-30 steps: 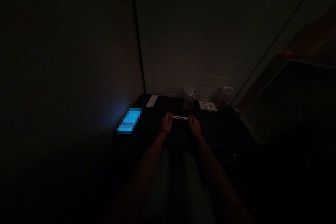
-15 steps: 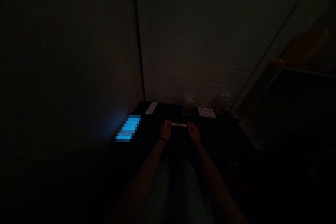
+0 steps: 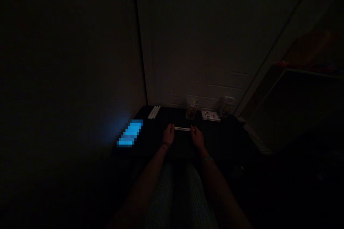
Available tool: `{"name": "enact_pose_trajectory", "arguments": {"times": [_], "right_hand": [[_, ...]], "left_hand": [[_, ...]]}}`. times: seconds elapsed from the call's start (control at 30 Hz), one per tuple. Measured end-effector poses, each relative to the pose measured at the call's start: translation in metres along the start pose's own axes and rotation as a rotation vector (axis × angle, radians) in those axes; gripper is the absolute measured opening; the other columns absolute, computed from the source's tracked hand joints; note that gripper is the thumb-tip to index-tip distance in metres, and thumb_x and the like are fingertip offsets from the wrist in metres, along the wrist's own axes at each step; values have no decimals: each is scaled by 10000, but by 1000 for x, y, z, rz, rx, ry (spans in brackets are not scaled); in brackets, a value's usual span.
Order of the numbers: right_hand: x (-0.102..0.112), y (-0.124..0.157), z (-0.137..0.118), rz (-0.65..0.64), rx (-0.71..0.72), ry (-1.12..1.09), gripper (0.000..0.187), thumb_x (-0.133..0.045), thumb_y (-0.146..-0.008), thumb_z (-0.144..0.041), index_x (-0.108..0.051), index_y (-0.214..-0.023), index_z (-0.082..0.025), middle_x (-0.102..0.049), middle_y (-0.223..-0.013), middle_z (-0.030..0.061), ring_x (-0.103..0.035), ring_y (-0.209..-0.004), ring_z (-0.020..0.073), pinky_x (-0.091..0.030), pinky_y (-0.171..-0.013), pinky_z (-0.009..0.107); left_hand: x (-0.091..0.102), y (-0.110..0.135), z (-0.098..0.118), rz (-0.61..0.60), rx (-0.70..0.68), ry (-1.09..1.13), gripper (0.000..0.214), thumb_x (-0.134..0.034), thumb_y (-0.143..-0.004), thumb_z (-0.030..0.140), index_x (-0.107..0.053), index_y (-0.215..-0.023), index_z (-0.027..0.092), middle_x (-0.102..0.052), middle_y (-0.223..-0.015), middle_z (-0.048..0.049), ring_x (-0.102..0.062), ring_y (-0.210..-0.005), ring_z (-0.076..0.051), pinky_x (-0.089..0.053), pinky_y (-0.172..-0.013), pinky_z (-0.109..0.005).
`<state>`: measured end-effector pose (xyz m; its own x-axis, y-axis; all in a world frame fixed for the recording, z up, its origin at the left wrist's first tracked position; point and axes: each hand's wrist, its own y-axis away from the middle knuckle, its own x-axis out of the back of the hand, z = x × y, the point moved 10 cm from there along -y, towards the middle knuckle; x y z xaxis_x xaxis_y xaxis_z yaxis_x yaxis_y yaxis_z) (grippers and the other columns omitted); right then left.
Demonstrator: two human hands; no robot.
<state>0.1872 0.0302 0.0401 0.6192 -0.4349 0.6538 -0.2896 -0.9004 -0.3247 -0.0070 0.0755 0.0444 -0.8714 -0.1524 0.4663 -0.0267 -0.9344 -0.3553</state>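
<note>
A slim white marker (image 3: 182, 128) lies level between my two hands, above the dark tabletop (image 3: 150, 139). My left hand (image 3: 168, 134) pinches its left end. The right end sits in the closed fingers of my right hand (image 3: 197, 137). Some dark print shows along the middle of the marker; its ends are hidden by my fingers. Several similar white markers (image 3: 154, 112) rest side by side at the back left of the table.
A glowing blue pixelated screen (image 3: 130, 133) is on the table's left side. Along the back stand a clear container (image 3: 191, 111), a flat white printed box (image 3: 211, 116) and another clear container (image 3: 227, 106), against the wall. The room is very dark.
Both hands keep hold of the marker with hardly any movement. The whole view has shifted slightly, and the marker's printed side looks turned a little.
</note>
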Motion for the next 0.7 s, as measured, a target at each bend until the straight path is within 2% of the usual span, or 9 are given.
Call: {"name": "enact_pose_trajectory", "arguments": {"times": [0.7], "right_hand": [[2, 1, -1, 3, -7, 32, 421, -226, -845, -491, -546, -826, -219, -593, -733, 20, -541, -649, 131, -309, -547, 203]], "left_hand": [[0, 0, -1, 4, -11, -6, 307, -275, -830, 403, -470, -753, 178, -504, -622, 11, -457, -554, -88, -317, -545, -204]]}}
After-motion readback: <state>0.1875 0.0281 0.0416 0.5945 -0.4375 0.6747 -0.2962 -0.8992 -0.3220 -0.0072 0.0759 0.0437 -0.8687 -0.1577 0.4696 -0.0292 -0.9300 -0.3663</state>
